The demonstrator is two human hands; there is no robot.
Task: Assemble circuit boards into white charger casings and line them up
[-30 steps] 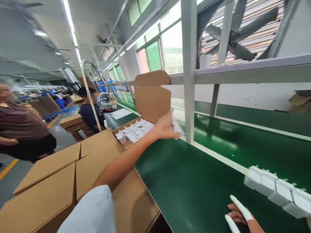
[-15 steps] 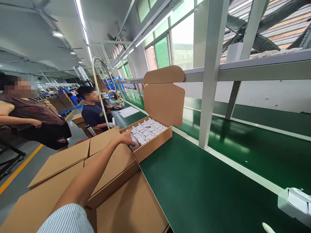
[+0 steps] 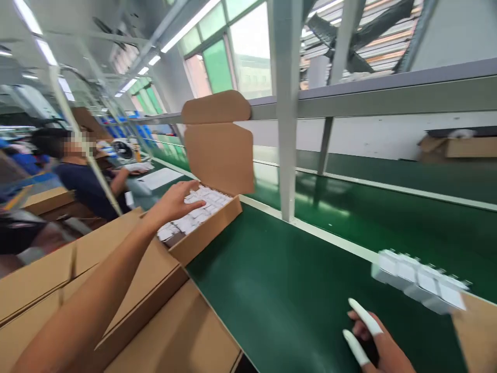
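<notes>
L hand (image 3: 176,203) over open carton (image 3: 209,233), fingers spread, nothing seen in grip; R hand (image 3: 378,339) well to rt of carton, thumb & index white-covered, held apart. Hands well apart. Packed white units (image 3: 215,199) inside carton, tight rows, sl. blurred. Row of white units (image 3: 419,282) far rt of carton: approx 4, boxy, pale, small prongs along top. Green bench (image 3: 272,280) rt of carton, brown cartons (image 3: 34,290) left

The window (image 3: 250,39) glares white while motion blur smears the left
</notes>
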